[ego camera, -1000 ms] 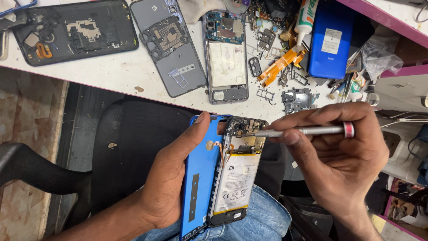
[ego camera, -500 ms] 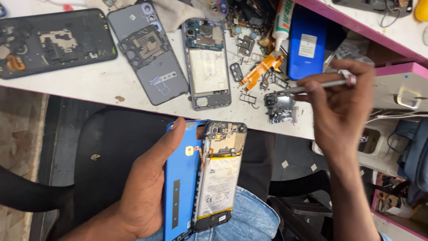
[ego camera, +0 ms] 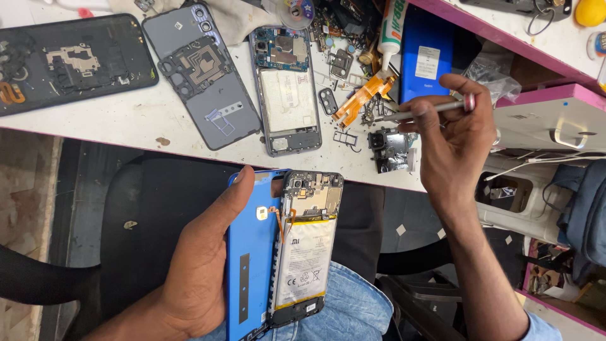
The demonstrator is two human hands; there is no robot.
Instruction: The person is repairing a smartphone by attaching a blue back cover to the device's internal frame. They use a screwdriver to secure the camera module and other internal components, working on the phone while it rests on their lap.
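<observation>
My left hand (ego camera: 205, 252) grips an opened smartphone (ego camera: 303, 243) over my lap, thumb along the edge of its blue back cover (ego camera: 249, 259), which hangs open to the left on an orange flex cable. The phone's battery and circuit board face up. My right hand (ego camera: 454, 136) is raised over the white table (ego camera: 126, 120), holding a slim silver screwdriver (ego camera: 423, 110) whose tip points left towards a pile of small parts (ego camera: 391, 148) near the table's front edge.
On the table lie a black back cover (ego camera: 69, 63), a grey back cover (ego camera: 202, 76), a stripped phone frame (ego camera: 287, 88), an orange flex strip (ego camera: 363, 98), a blue phone cover (ego camera: 426, 50) and a glue tube (ego camera: 392, 25). A pink-edged shelf (ego camera: 543, 69) stands right. A black chair is below.
My right hand has lifted the screwdriver off the phone in my lap and carried it up and right to the parts on the table. My left hand kept hold of the phone.
</observation>
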